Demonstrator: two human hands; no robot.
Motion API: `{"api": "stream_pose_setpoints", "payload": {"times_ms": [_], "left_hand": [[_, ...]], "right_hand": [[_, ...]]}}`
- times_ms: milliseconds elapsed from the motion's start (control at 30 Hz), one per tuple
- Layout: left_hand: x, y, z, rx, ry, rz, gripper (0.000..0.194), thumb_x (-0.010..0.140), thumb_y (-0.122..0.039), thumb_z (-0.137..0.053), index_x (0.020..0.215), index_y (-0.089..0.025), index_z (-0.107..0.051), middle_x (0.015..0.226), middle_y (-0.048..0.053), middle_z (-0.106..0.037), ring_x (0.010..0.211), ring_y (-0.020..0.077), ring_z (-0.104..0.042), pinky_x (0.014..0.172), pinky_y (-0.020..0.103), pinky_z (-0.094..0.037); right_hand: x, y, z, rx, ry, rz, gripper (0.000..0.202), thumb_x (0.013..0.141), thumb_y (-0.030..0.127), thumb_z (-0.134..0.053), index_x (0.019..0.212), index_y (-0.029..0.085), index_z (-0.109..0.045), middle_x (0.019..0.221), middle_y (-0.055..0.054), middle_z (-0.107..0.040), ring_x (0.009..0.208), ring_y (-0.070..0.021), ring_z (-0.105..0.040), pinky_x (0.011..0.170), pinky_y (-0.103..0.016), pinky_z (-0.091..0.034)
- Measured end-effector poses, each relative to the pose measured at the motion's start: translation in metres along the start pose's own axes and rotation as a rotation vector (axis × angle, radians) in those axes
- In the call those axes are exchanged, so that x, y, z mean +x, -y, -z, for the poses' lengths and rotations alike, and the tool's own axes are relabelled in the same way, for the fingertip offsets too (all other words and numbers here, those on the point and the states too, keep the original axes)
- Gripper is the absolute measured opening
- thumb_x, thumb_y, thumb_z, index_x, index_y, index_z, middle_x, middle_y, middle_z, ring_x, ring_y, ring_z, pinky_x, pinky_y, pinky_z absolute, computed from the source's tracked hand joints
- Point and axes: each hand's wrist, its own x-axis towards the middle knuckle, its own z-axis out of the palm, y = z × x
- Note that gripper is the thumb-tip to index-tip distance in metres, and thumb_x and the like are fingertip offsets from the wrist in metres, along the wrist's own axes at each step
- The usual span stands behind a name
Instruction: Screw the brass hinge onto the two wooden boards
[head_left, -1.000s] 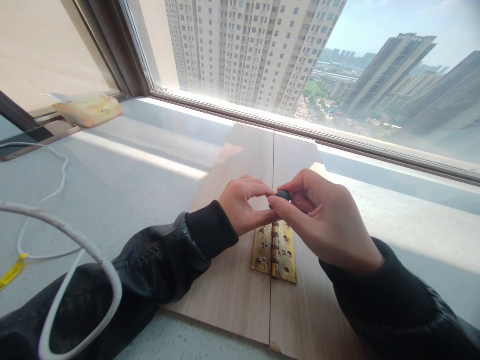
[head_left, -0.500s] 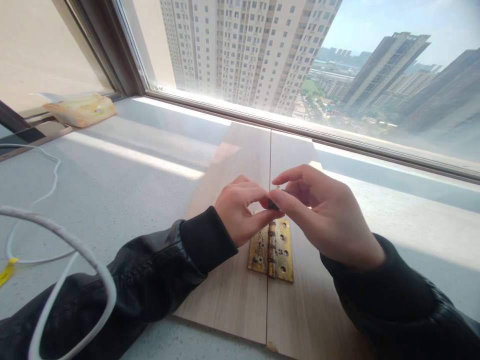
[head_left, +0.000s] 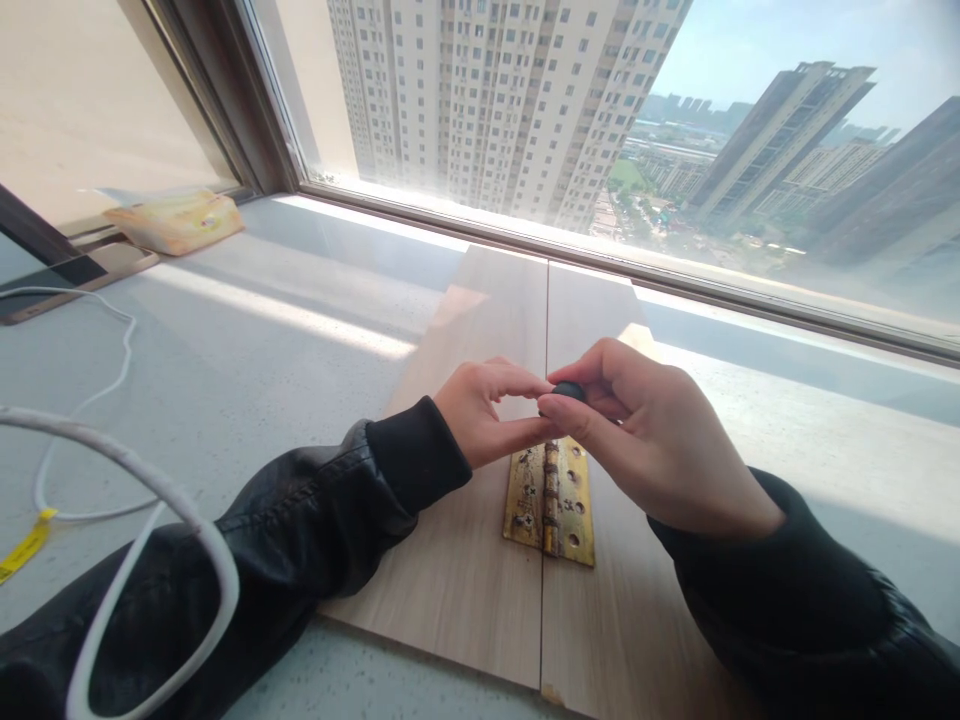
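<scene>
Standing close by, I see both hands meeting over the wooden boards. The right hand [head_left: 660, 435] has a small black rounded piece [head_left: 568, 391] pinched b/w thumb & bent fingers; it looks smooth & matte, approx. dome-shaped on top (too small & covered for me to say what it is). The left hand [head_left: 466, 415] grasps the same piece from its side w/ tips of index & thumb, making an oval gap b/w them; the thumb's end slips behind the right thumb, so the exact contact there is hidden.

Just below the fingers lies a brass butt hinge [head_left: 551, 500], flat, its knuckled barrel running along the seam. Metal's worn, blotchy, brownish in places; left leaf shows cross-shaped marks, right leaf round holes. Its far end is partly covered by the hands. Under it, left board [head_left: 442, 590] & right board [head_left: 607, 640], pale wood-grain, straight edges side by side, w/ a chipped corner at the near end of the seam.

Both sleeves are black & shiny, leather-look, w/ soft matte cuffs. A thick white cable [head_left: 225, 575] loops across the left sleeve; a yellow tag [head_left: 26, 545] sits nearby. Countertop [head_left: 300, 280] is pale & speckled, streaked w/ sun. Soft plastic tissue pack [head_left: 180, 222] rests in the far-left corner, by the brown window frame [head_left: 236, 110]; tall bldgs [head_left: 487, 100] outside.
</scene>
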Motion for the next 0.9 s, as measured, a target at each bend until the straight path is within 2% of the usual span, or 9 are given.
{"api": "stream_pose_setpoints", "payload": {"times_ms": [167, 267, 333, 500, 567, 667, 767, 900], "left_hand": [[0.002, -0.012, -0.003, 0.270, -0.211, 0.021, 0.021, 0.062, -0.032, -0.078, 0.067, -0.016, -0.066, 0.063, -0.001, -0.064, 0.062, 0.0129, -0.055, 0.060, 0.027, -0.044], [0.002, -0.016, -0.004, 0.358, -0.247, 0.007, 0.023, 0.066, -0.035, -0.076, 0.062, -0.015, -0.065, 0.060, 0.000, -0.063, 0.062, 0.0144, -0.054, 0.061, 0.029, -0.042], [0.001, -0.017, -0.004, 0.357, -0.233, 0.011, 0.021, 0.068, -0.035, -0.074, 0.064, -0.015, -0.067, 0.061, 0.001, -0.064, 0.063, 0.0147, -0.054, 0.062, 0.030, -0.042], [-0.001, -0.009, -0.001, 0.134, -0.124, 0.018, 0.014, 0.062, -0.024, -0.077, 0.069, -0.015, -0.069, 0.062, -0.001, -0.064, 0.062, 0.0116, -0.055, 0.060, 0.025, -0.042], [-0.001, -0.003, 0.001, -0.036, -0.112, 0.108, 0.012, 0.067, -0.025, -0.071, 0.074, -0.015, -0.070, 0.064, 0.000, -0.066, 0.062, 0.0111, -0.056, 0.056, 0.023, -0.041], [-0.003, 0.004, 0.001, -0.207, -0.183, 0.247, 0.016, 0.075, -0.026, -0.059, 0.075, -0.014, -0.069, 0.062, 0.001, -0.065, 0.059, 0.0113, -0.057, 0.055, 0.024, -0.044], [-0.003, 0.005, 0.001, -0.200, -0.212, 0.309, 0.020, 0.074, -0.030, -0.057, 0.068, -0.013, -0.066, 0.056, 0.000, -0.061, 0.055, 0.0111, -0.055, 0.054, 0.024, -0.044], [-0.004, 0.002, 0.000, -0.175, -0.153, 0.300, 0.022, 0.072, -0.033, -0.059, 0.069, -0.013, -0.067, 0.056, 0.001, -0.060, 0.052, 0.0104, -0.051, 0.049, 0.023, -0.039]], "right_hand": [[0.002, 0.002, -0.009, -0.102, -0.161, 0.063, 0.021, 0.083, 0.036, -0.061, 0.078, 0.016, -0.056, 0.048, 0.005, -0.051, 0.041, -0.0090, -0.045, 0.041, -0.023, -0.035], [0.002, 0.001, -0.013, -0.203, -0.333, 0.089, 0.028, 0.078, 0.039, -0.067, 0.070, 0.017, -0.051, 0.044, 0.007, -0.045, 0.038, -0.0071, -0.039, 0.039, -0.022, -0.031], [0.001, 0.000, -0.014, -0.230, -0.375, 0.085, 0.032, 0.076, 0.042, -0.069, 0.066, 0.018, -0.050, 0.044, 0.008, -0.042, 0.038, -0.0066, -0.037, 0.039, -0.022, -0.030], [0.000, 0.002, -0.007, -0.159, -0.255, 0.088, 0.031, 0.079, 0.042, -0.066, 0.065, 0.018, -0.052, 0.048, 0.004, -0.052, 0.041, -0.0083, -0.045, 0.040, -0.023, -0.034], [-0.002, 0.004, 0.000, -0.143, -0.273, 0.058, 0.028, 0.080, 0.040, -0.065, 0.065, 0.019, -0.054, 0.051, 0.002, -0.055, 0.043, -0.0095, -0.048, 0.041, -0.024, -0.035], [-0.004, 0.007, 0.008, -0.053, -0.287, 0.007, 0.025, 0.081, 0.039, -0.064, 0.067, 0.020, -0.057, 0.050, 0.003, -0.053, 0.043, -0.0096, -0.046, 0.039, -0.025, -0.034], [-0.005, 0.011, 0.009, -0.013, -0.225, 0.015, 0.028, 0.082, 0.041, -0.063, 0.066, 0.020, -0.057, 0.051, 0.002, -0.055, 0.043, -0.0099, -0.047, 0.038, -0.025, -0.034], [-0.004, 0.008, 0.005, -0.095, -0.216, 0.007, 0.030, 0.081, 0.043, -0.063, 0.065, 0.019, -0.056, 0.056, -0.001, -0.061, 0.048, -0.0118, -0.054, 0.043, -0.026, -0.038]]}}
